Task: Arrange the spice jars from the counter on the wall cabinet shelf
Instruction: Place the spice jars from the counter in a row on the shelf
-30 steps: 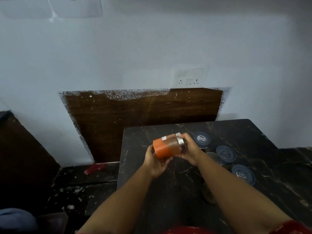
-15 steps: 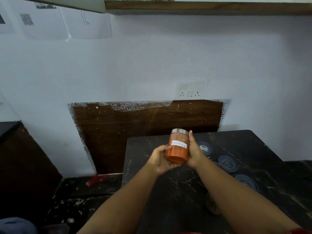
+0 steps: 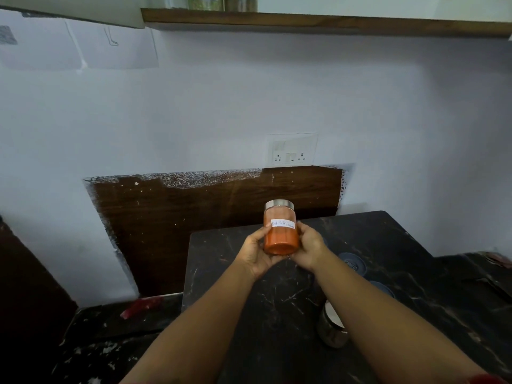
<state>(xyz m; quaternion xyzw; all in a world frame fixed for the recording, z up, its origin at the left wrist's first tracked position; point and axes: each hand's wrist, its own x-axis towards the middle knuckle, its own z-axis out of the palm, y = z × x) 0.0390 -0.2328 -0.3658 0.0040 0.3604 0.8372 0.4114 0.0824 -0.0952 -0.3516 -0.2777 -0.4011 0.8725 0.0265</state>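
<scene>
both hands met around one spice jar: our left hand (image 3: 256, 252) cupped the lower left side of the orange jar (image 3: 280, 231), thumb curled up its front edge, and our right hand (image 3: 309, 245) gripped the right side, fingers wrapped behind where we could not see them. the jar stood upright in the air above the dark marble counter (image 3: 277, 300), its steel lid (image 3: 279, 203) on top and a white handwritten label (image 3: 283, 224) facing us (the writing was too blurred to read with any certainty). orange powder filled it almost to the lid.

on the counter to the right, our right forearm covered much of what stood there. we could make out one dark blue lid (image 3: 353, 264) just past the wrist, only a sliver of a second blue lid (image 3: 383, 288) beyond the arm, and part of a steel-lidded jar (image 3: 331, 325) near the elbow, its contents too dark to tell.

high above, the wooden wall shelf (image 3: 318, 23) ran along the frame's top edge. two jars on the shelf (image 3: 221, 2) were cut off there, showing only their bases. a white socket plate (image 3: 291, 149) sat on the wall above a brown wooden panel (image 3: 207, 217).
</scene>
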